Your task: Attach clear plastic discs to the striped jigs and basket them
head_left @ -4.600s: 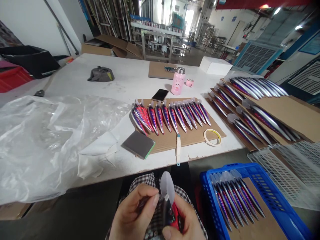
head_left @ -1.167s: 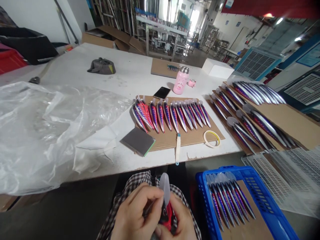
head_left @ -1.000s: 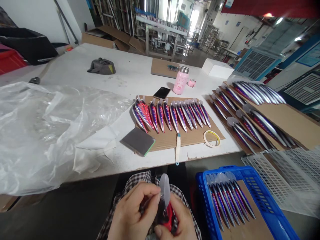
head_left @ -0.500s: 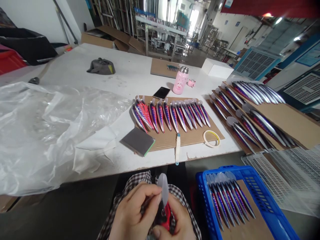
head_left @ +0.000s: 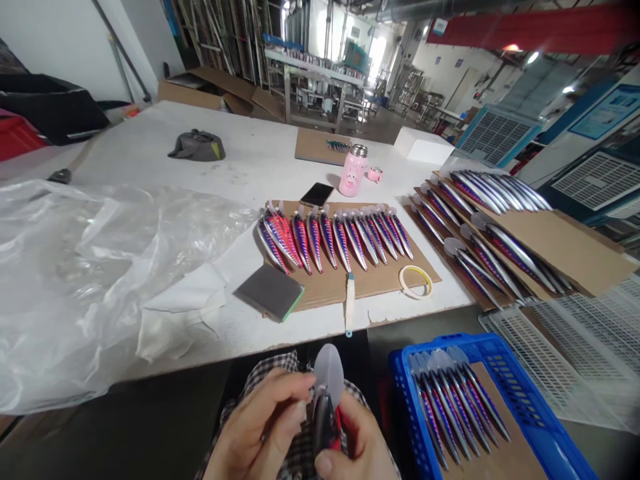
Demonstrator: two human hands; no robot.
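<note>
A lipped fishing lure (head_left: 326, 421) is clamped at six o'clock by the left hand (head_left: 257, 420) and right hand (head_left: 356, 445), its body partly hidden

We wear a checked top (head_left: 267, 377) of small black and white squares, and from up here we can't tell whether it's a shirt or an apron. The cloth sits loose, gathering in soft folds low in our view. Our left hand (head_left: 260, 427) and right hand (head_left: 355, 447) are bare, with short fingernails.
</note>
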